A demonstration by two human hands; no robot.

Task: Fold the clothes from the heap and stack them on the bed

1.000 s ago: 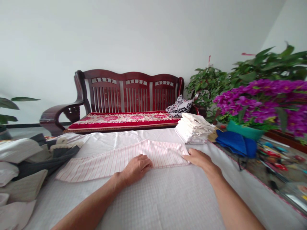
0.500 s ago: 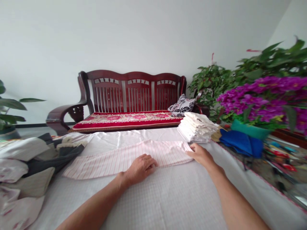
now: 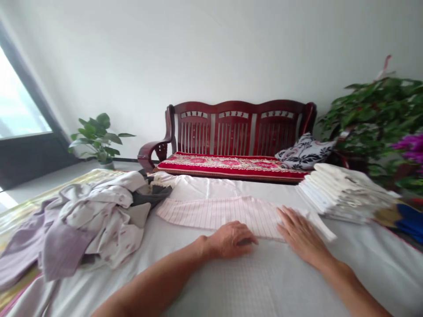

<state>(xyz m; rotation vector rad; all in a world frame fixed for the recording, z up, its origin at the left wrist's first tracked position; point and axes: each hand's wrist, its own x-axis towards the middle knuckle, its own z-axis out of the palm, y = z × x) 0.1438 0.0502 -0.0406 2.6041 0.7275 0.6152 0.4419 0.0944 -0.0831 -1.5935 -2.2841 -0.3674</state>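
One bright glass pane [image 3: 20, 97] stands at the far left, with a leafy potted plant [image 3: 99, 136] on the floor by the wall. Nearer, a rumpled heap of clothes [image 3: 102, 207] lies at the left of the white cloth [image 3: 211, 286] covering the tabletop, a lavender garment [image 3: 64, 251] draped at its front. Touching or just beside the heap begins a pink-and-white striped garment [image 3: 211, 213], laid out as a long band across the cloth. Behind it stands a dark red wooden settee [image 3: 231, 132] with a floral red runner [image 3: 231, 164]. The left hand [image 3: 233, 240] rests at the garment's near edge, its fingers loosely curled; I cannot tell whether they pinch fabric. The right hand [image 3: 302, 235] lies palm down towards the garment's right end, fingers extended and released. Behind it sits a black-and-white cushion [image 3: 306, 152]; farther right come a stack of folded whitish cloths [image 3: 343, 191], leafy greenery [image 3: 380, 114] and purple flowers [image 3: 411, 147].
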